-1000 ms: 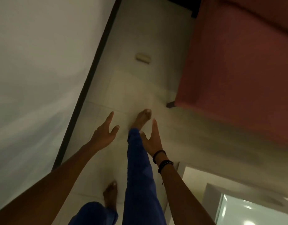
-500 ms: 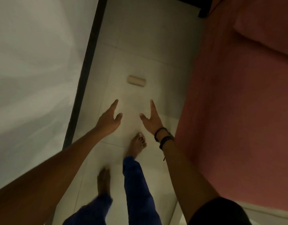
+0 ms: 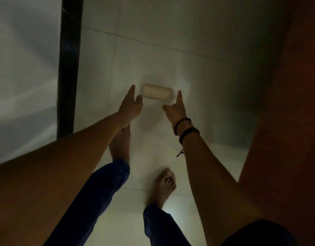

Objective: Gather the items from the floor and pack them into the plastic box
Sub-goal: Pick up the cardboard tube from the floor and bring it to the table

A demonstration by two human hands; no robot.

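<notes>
A small cream-coloured roll (image 3: 157, 91) lies on its side on the pale tiled floor (image 3: 171, 50). My left hand (image 3: 130, 105) reaches out just below the roll's left end, fingers apart and holding nothing. My right hand (image 3: 174, 108), with dark bracelets on the wrist, is stretched out below the roll's right end, also open and holding nothing. Whether either hand touches the roll I cannot tell. The plastic box is out of view.
A red sofa (image 3: 286, 121) fills the right side. A white wall (image 3: 25, 68) with a black skirting strip (image 3: 69, 68) runs along the left. My bare feet (image 3: 163, 185) and blue trouser legs stand on the floor below my hands.
I have walked forward along the floor; the roll has come nearer and both hands have stretched out to its two ends. The white box seen at the lower right has left the view.
</notes>
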